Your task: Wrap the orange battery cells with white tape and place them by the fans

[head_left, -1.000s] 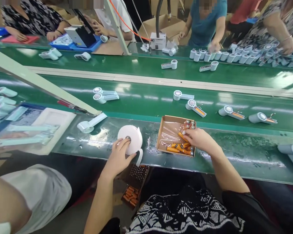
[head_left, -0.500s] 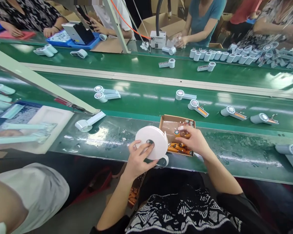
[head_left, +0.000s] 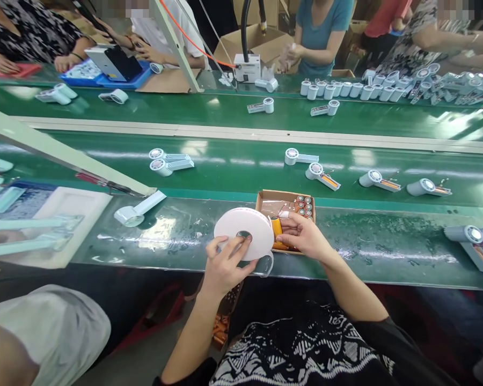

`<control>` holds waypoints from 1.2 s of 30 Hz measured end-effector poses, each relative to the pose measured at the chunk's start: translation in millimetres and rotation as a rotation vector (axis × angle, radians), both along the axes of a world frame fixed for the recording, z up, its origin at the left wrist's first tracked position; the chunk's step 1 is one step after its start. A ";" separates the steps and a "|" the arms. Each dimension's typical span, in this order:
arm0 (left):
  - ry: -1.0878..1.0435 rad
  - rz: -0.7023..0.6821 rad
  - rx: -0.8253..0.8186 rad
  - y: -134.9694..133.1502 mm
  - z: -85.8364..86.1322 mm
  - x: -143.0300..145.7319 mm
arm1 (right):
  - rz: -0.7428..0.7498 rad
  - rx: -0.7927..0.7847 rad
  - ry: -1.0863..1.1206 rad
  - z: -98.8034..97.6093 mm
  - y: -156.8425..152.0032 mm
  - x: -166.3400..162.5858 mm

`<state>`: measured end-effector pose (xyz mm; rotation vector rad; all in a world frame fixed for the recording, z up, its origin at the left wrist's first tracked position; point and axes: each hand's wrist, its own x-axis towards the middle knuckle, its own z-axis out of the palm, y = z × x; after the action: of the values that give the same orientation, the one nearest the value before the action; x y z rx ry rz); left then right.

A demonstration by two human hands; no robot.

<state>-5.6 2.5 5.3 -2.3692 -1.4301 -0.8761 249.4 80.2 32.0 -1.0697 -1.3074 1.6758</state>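
My left hand (head_left: 229,262) grips a large white roll of tape (head_left: 229,222), its fingers at the core hole and the thumb below the rim. A loose strip of tape (head_left: 269,265) curls under the roll. To the right, my right hand (head_left: 301,233) pinches an orange cylindrical battery (head_left: 277,228) with a small white connector and thin wires, close beside the roll's edge. Beneath that hand is an open cardboard box (head_left: 265,199) with several more batteries (head_left: 304,205) standing on end inside it.
Several light-blue handheld fan bodies (head_left: 292,156) lie on the green conveyor belt (head_left: 225,182). One fan shell (head_left: 131,214) rests on the bench at left, near a slanted metal post (head_left: 84,161). A neighbour's arm in a pale sleeve (head_left: 60,321) is at lower left; people work across the belt.
My right hand has lifted a battery from the box and brought it left beside the tape roll. My left hand still grips the roll. The whole view has shifted slightly.
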 end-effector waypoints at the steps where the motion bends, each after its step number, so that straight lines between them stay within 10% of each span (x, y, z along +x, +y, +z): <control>1: 0.015 0.024 -0.010 0.2 -1.5 2.3 | -0.042 -0.035 0.045 -3.6 -0.1 -2.7; 9: -0.099 0.282 0.147 4.3 -11.6 48.9 | -0.665 -0.084 0.508 -23.7 -24.7 -49.6; 15: -0.204 0.224 0.090 -11.0 -21.0 71.0 | -0.632 -0.032 0.561 -2.9 3.4 -20.8; 20: -0.142 0.439 -0.206 -18.2 -59.3 -3.0 | -1.067 0.417 0.550 16.6 62.5 89.6; 24: -0.181 0.693 -0.332 -2.2 -83.0 -73.3 | -1.004 0.246 0.452 -19.6 38.9 156.6; 28: -0.273 0.390 -0.095 62.0 -60.4 -47.5 | -1.065 0.033 0.394 -77.6 -7.9 180.2; 31: -0.093 0.041 -0.304 150.9 -25.2 31.7 | -1.131 -0.016 0.424 -102.3 -25.0 184.5; 36: 0.208 -0.135 -0.485 289.1 3.1 170.3 | -1.042 -0.032 0.382 -109.0 -28.8 174.5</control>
<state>164.7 291.6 8.4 -2.8299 -1.5461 -0.3120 423.9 51.5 -76.9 -1.0894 -0.3301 1.0031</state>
